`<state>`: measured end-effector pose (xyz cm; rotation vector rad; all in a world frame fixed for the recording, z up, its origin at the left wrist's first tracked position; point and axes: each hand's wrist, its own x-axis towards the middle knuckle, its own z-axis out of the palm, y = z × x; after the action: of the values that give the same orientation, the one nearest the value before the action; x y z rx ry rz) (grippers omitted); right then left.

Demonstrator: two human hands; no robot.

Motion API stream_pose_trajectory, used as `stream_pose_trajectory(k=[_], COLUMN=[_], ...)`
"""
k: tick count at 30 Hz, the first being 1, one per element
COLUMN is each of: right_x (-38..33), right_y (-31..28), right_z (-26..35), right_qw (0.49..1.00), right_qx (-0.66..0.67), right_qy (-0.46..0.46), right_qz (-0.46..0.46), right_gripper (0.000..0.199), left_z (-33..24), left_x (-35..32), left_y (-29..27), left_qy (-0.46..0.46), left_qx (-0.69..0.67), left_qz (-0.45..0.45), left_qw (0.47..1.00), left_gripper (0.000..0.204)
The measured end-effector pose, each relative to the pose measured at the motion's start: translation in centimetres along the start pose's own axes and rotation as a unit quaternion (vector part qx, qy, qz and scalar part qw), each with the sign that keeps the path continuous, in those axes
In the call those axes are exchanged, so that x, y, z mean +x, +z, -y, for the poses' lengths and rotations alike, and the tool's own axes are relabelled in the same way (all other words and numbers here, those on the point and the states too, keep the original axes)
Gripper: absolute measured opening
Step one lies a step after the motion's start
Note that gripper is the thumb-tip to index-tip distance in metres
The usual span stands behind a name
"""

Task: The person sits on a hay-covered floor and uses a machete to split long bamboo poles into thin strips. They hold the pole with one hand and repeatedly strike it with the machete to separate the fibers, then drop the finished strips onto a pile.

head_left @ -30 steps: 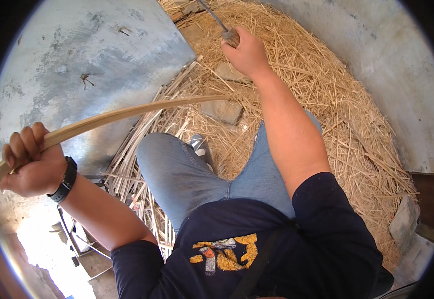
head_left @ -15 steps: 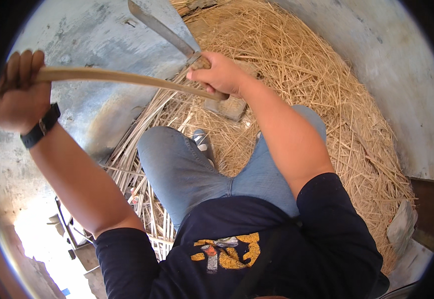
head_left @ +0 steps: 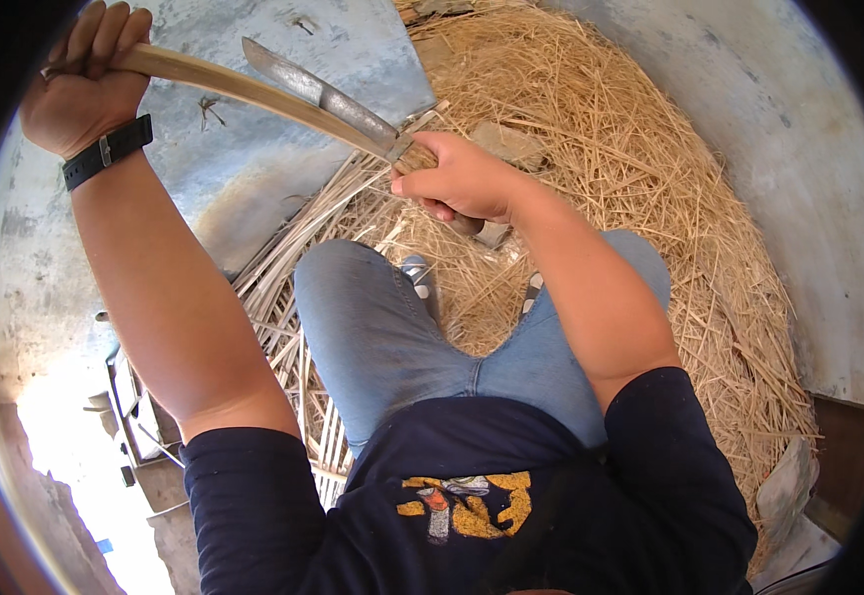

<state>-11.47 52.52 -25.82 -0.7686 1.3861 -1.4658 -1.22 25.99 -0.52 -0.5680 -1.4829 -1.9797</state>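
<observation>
My left hand [head_left: 95, 84], with a black watch at the wrist, is closed round one end of a long, curved bamboo strip [head_left: 234, 91]. The strip slants down to the right, toward the base of the machete's blade. My right hand [head_left: 467, 178] grips the wooden handle of a machete [head_left: 358, 116], whose worn grey blade points up and to the left. Blade and strip run close together near the handle; whether they touch I cannot tell. The strip's far end is hidden around the handle and my right hand.
Dry straw-like shavings [head_left: 640, 178] cover the floor ahead and to the right. Long pale strips [head_left: 278, 288] lie beside my left knee. A flat block [head_left: 508, 145] rests beyond my right hand. Grey walls [head_left: 740, 99] stand on both sides, with a stone [head_left: 787, 486] at lower right.
My left hand has moved up and slightly right, steepening the bamboo strip. The machete and my right hand have shifted slightly down and right, bringing the blade closer along the strip.
</observation>
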Motion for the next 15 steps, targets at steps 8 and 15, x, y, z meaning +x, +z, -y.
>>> stream_pose_trajectory(k=[8, 15], right_x=[1.0, 1.3], right_y=[-0.6, -0.4], right_z=[-1.2, -1.8], right_qw=[1.0, 0.998], right_qx=[-0.002, -0.043], right_qy=[0.017, 0.028], right_qz=[-0.002, -0.033], right_gripper=[0.038, 0.059], left_z=[0.2, 2.0], left_x=[0.2, -0.2], left_y=[0.2, 2.8], left_qy=[0.008, 0.137], left_qx=[-0.003, 0.185], left_qz=[-0.028, -0.243], left_qw=[1.0, 0.942], left_gripper=[0.025, 0.029])
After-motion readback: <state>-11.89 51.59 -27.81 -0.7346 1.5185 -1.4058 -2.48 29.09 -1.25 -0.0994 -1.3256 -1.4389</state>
